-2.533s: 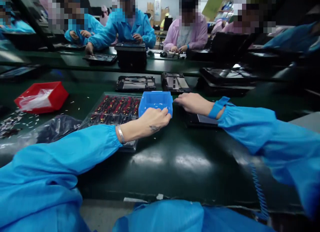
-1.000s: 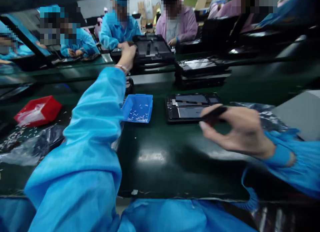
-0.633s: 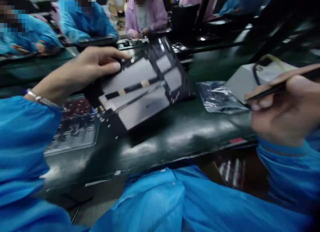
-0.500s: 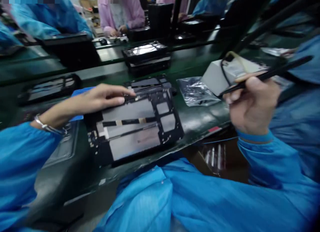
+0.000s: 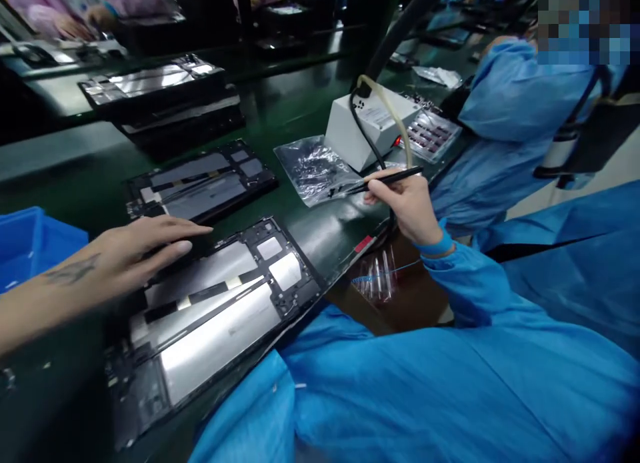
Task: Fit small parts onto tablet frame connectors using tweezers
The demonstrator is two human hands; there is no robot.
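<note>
Open tablet-like unit (image 5: 225,310) lies flat along bench (image 5: 285,116) near edge, innards up. L hand (image 5: 135,253) over its far long side, fingers out straight, thumb apart from them; can't tell if touching. Blue bin (image 5: 55,243) just beyond L wrist, toward bench's L end. Red tag (image 5: 363,244) on near edge, R of unit. R hand (image 5: 410,203), above near edge further R, is closed on blk tweezers (image 5: 395,176), tips slightly apart over near part of clr plastic bag (image 5: 320,170), small dark bits by them; contact unclear. 2nd unit (image 5: 200,183), also open, flat btwn 1st unit & far edge. Behind bag: wht box (image 5: 370,120) w/ red light; clr parts tray (image 5: 435,135) past it, next to co-worker's blue sleeve (image 5: 510,83). Stack of units (image 5: 165,100) farther back, twd far edge. Beyond, top L: co-worker's pink sleeve (image 5: 143,0).
</note>
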